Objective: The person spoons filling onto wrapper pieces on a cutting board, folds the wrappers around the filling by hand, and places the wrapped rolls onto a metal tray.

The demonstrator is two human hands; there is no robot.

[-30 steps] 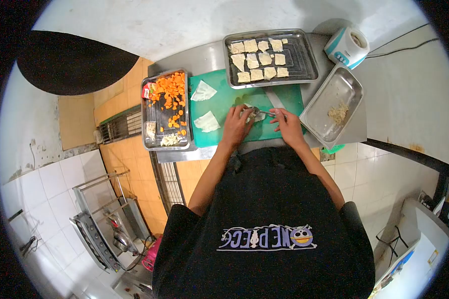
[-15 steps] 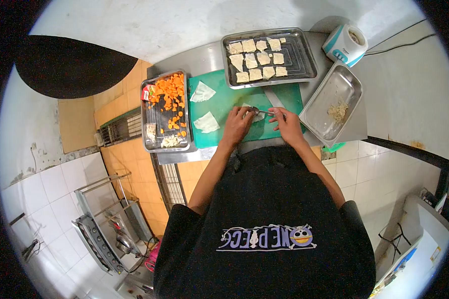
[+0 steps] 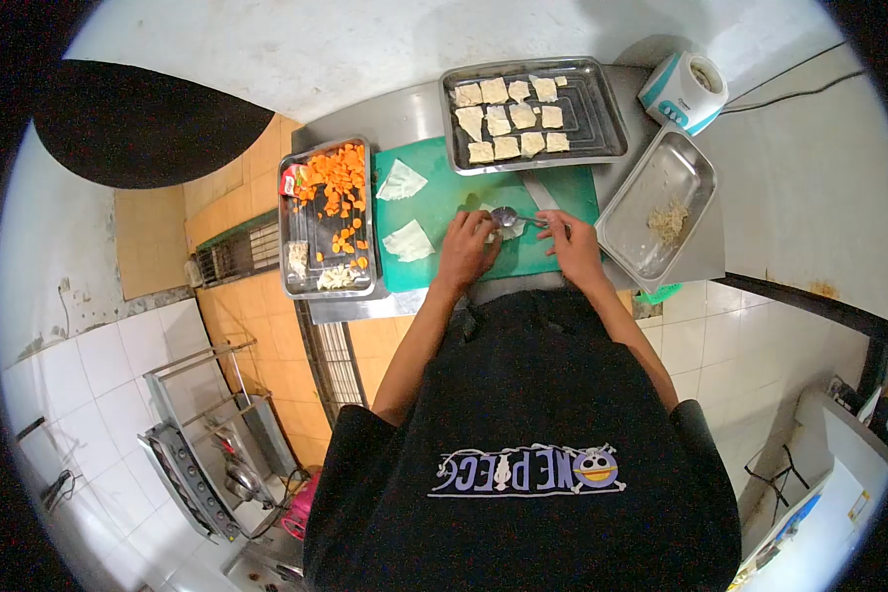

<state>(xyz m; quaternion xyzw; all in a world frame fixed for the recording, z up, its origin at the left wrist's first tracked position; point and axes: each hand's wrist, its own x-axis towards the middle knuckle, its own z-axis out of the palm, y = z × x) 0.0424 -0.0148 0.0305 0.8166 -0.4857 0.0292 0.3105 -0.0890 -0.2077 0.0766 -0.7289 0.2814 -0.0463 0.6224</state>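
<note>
My right hand (image 3: 574, 249) is closed around the handle of a metal spoon (image 3: 504, 217), whose bowl is over a pale square wrapper (image 3: 509, 234) on the green cutting board (image 3: 444, 192). My left hand (image 3: 469, 247) has its fingers bent on the wrapper's left edge, close to the spoon's bowl. Fingers hide part of the wrapper, and any filling on it is too small to make out. Two more wrappers, an upper one (image 3: 402, 180) and a lower one (image 3: 408, 241), lie flat on the board's left side. Beyond my right hand lies a broad knife blade (image 3: 540, 193).
A metal tray (image 3: 597, 109) holds rows of square pieces behind the board. Left stands a tray (image 3: 284, 237) with chopped carrots (image 3: 335, 178) and pale bits. At right are a metal pan (image 3: 701, 183) with a shredded heap (image 3: 669, 223) and a white-and-blue appliance (image 3: 683, 91).
The spoon's bowl has lifted slightly away from my left fingers and now shows more fully. My right hand has shifted a little; the left stays nearly in place.
</note>
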